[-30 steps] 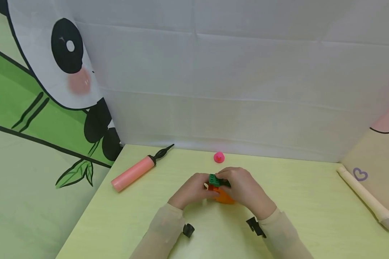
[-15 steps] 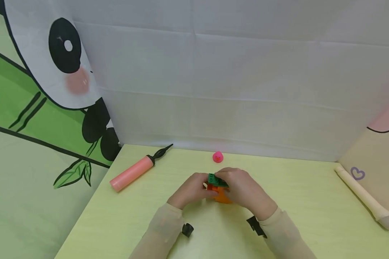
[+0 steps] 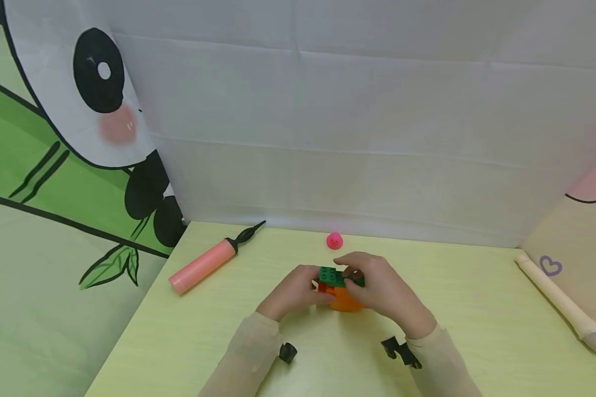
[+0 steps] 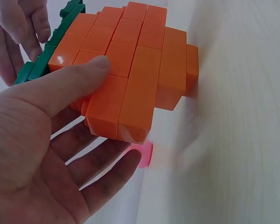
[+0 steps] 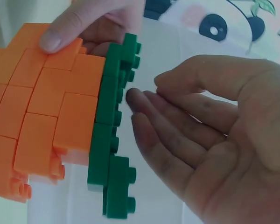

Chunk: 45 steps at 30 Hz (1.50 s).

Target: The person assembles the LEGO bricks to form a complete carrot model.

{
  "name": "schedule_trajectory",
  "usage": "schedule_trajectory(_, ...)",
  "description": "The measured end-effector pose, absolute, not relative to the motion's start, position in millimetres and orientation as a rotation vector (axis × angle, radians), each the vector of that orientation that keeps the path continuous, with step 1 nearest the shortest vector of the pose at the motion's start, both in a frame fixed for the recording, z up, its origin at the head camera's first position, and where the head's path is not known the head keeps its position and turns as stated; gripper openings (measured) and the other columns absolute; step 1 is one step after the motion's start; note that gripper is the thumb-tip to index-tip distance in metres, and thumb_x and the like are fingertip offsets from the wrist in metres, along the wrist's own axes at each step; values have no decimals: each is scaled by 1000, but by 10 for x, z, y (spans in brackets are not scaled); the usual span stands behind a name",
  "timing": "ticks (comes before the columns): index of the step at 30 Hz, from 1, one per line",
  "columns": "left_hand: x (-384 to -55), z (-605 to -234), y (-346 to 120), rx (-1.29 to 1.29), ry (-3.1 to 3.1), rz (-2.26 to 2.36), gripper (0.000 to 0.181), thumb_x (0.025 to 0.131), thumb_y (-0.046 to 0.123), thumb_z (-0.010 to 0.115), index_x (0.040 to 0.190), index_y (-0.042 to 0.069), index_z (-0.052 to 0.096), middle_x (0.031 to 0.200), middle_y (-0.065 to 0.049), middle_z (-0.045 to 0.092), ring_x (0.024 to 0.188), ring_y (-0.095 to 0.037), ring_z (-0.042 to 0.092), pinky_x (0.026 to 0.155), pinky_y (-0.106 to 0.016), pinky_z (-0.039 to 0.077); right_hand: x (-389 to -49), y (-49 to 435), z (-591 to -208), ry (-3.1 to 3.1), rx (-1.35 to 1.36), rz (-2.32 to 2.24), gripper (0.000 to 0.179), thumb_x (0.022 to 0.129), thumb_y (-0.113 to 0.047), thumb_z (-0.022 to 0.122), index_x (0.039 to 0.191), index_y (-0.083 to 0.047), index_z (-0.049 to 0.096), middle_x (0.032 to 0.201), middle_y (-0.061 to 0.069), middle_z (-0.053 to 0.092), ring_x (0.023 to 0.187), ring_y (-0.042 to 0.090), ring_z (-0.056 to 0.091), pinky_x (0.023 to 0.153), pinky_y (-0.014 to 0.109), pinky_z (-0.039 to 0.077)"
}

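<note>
A model of orange building blocks [image 4: 126,60] is topped by a layer of green bricks [image 5: 102,116] with studs. My left hand [image 3: 298,289] grips it from the left, thumb on an orange face and fingers round behind. In the left wrist view the stepped, narrower orange end hangs close over the table. My right hand [image 3: 379,284] is beside the green layer, fingers loosely bent and nothing between them. A small gap shows between its fingertips and the studs in the right wrist view. Both hands partly cover the model in the head view.
Beyond the hands, a small pink toy duck [image 3: 335,241] sits near the back of the table [image 3: 457,309]. At the left lies a pink hand pump [image 3: 203,266] with a black nozzle. A pale rolled tube [image 3: 556,298] lies along the right edge. A white sheet [image 3: 328,110] rises behind.
My right hand has come off the green bricks and drawn slightly right, uncovering more of them. My left hand keeps its hold on the model.
</note>
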<state>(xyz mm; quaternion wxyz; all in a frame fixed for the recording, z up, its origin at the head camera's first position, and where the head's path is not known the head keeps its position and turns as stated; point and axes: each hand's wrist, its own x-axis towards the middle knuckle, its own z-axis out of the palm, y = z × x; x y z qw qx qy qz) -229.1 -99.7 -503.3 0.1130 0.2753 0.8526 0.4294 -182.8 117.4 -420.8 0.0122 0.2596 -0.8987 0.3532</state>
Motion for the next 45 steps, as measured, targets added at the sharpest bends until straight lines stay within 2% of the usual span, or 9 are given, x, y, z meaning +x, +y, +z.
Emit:
schedule_trajectory(8, -2335, -5038, -949, 706, 2491, 1287, 23, 88, 29, 87, 107, 24, 75, 94, 16, 70, 89, -14, 63, 79, -32, 54, -2000, 1543, -4276, -2707, 697, 1172, 26, 98, -12, 74, 123, -8, 75, 123, 3, 73, 107, 27, 68, 95, 52, 55)
schedule_trajectory(13, -2358, -5038, -917, 665, 2488, 1297, 25, 88, 30, 87, 109, 25, 74, 95, 15, 70, 90, -16, 63, 80, -33, 54, -2169, 1803, -4401, -2756, 627, 1259, 36, 96, -33, 78, 124, -10, 75, 123, 2, 73, 112, 30, 66, 98, 54, 52)
schedule_trajectory(16, -2375, -5036, -898, 651, 2499, 1298, 26, 88, 30, 87, 110, 26, 74, 95, 16, 70, 91, -16, 63, 80, -32, 54, -2289, 1945, -4495, -2789, 640, 1362, 42, 96, -37, 78, 128, -11, 73, 124, 2, 72, 113, 26, 66, 99, 51, 53)
schedule_trajectory(21, -2413, -5044, -878, 647, 2505, 1323, 26, 88, 30, 87, 111, 25, 75, 95, 16, 70, 93, -20, 64, 80, -31, 55, -2484, 2190, -4688, -2872, 833, 1562, 55, 93, -30, 81, 141, -11, 64, 136, 11, 66, 121, 30, 61, 103, 55, 49)
schedule_trajectory(24, -2437, -5047, -870, 644, 2510, 1330, 26, 88, 30, 87, 111, 26, 75, 95, 16, 70, 93, -21, 65, 80, -31, 55, -2578, 2276, -4820, -2950, 910, 1624, 59, 89, -27, 86, 141, -11, 62, 135, 10, 65, 122, 33, 58, 103, 58, 48)
schedule_trajectory(28, -2473, -5050, -846, 631, 2528, 1316, 26, 88, 31, 87, 111, 26, 75, 95, 16, 70, 92, -19, 64, 80, -31, 54, -2670, 2293, -4956, -3018, 969, 1698, 54, 86, -21, 88, 133, -7, 64, 122, 4, 69, 113, 30, 63, 97, 47, 55)
schedule_trajectory(33, -2510, -5038, -812, 604, 2526, 1325, 26, 88, 30, 87, 111, 27, 75, 95, 16, 70, 93, -20, 64, 80, -32, 54, -2756, 2294, -5007, -2991, 1046, 1786, 49, 87, -11, 86, 129, 0, 63, 116, 8, 72, 104, 32, 69, 87, 33, 59)
schedule_trajectory(45, -2650, -5039, -866, 621, 2523, 1284, 32, 87, 31, 88, 117, 29, 74, 102, 16, 70, 100, -18, 64, 84, -33, 54, -2920, 2396, -4956, -3003, 1045, 1762, 45, 88, -10, 85, 125, 1, 62, 112, 10, 71, 101, 34, 71, 86, 30, 59)
